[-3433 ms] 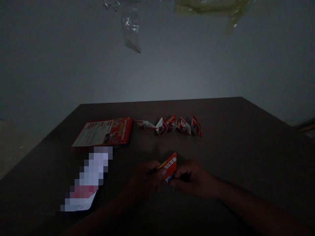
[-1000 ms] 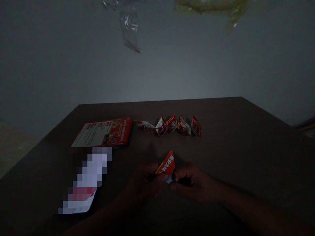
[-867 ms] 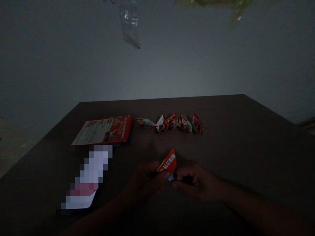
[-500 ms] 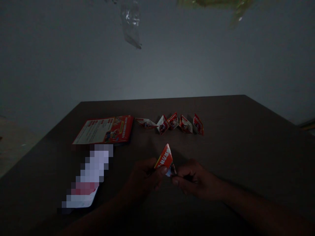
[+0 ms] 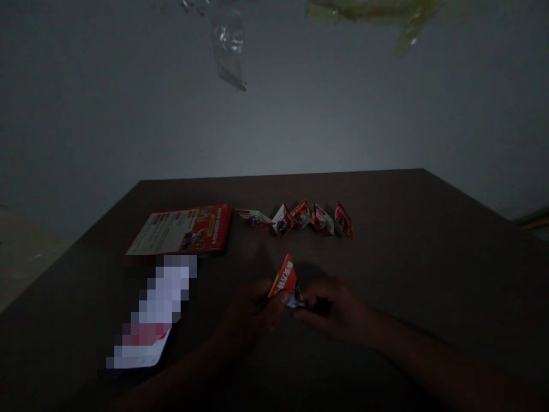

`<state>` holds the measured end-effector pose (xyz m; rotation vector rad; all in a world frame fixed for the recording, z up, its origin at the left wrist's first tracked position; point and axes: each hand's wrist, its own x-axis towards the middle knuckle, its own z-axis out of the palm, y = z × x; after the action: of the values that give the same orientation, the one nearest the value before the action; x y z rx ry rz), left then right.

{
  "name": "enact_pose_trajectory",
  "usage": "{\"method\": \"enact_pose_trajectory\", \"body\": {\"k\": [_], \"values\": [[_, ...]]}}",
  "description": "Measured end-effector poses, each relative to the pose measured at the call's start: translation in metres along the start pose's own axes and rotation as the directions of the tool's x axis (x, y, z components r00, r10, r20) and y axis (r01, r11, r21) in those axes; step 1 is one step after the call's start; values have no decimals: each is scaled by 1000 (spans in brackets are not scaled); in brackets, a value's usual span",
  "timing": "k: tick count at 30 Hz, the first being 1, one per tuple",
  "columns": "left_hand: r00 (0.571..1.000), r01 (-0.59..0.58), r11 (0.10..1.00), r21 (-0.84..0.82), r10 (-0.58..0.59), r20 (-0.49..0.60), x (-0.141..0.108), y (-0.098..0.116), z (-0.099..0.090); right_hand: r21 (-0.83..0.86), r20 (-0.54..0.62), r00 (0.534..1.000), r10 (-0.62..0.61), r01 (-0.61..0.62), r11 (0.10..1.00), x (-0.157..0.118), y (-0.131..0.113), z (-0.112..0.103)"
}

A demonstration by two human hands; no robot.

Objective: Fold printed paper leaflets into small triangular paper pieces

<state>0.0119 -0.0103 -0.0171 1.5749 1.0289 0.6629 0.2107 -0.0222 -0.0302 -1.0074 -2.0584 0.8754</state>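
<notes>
One folded paper (image 5: 285, 277) is gripped by the left hand (image 5: 253, 312) over the dark table (image 5: 386, 257), and its lower corner is pinched by the right hand (image 5: 338, 309). The crease is best pressed softly and evenly, with edges kept straight. A pointed shape and a smooth red face are seen; behind, bent red-and-white pieces (image 5: 283, 221) are placed in a zigzag row.

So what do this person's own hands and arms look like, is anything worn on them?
Both the left hand and the right hand are bare, with no gloves. The forearms show no sleeves, and I see no watch or bracelet, though the dim light could hide small details.
</notes>
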Motion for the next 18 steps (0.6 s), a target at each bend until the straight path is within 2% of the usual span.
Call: {"method": "enact_pose_trajectory", "body": {"k": [5, 9, 13, 18], "values": [[1000, -19, 999, 38, 19, -4, -2, 3, 1, -240, 55, 992, -115, 125, 963, 1, -4, -2], [1000, -26, 1000, 16, 26, -3, -5, 4, 0, -355, 128, 985, -115, 154, 922, 2, -6, -3], [999, -39, 999, 9, 39, 24, -5, 2, -2, -381, 181, 979, -96, 160, 911, 2, -5, -3], [997, -23, 999, -28, 25, 67, -6, 1, -2, -314, 235, 964, -126, 198, 929, 2, -8, -5]]}}
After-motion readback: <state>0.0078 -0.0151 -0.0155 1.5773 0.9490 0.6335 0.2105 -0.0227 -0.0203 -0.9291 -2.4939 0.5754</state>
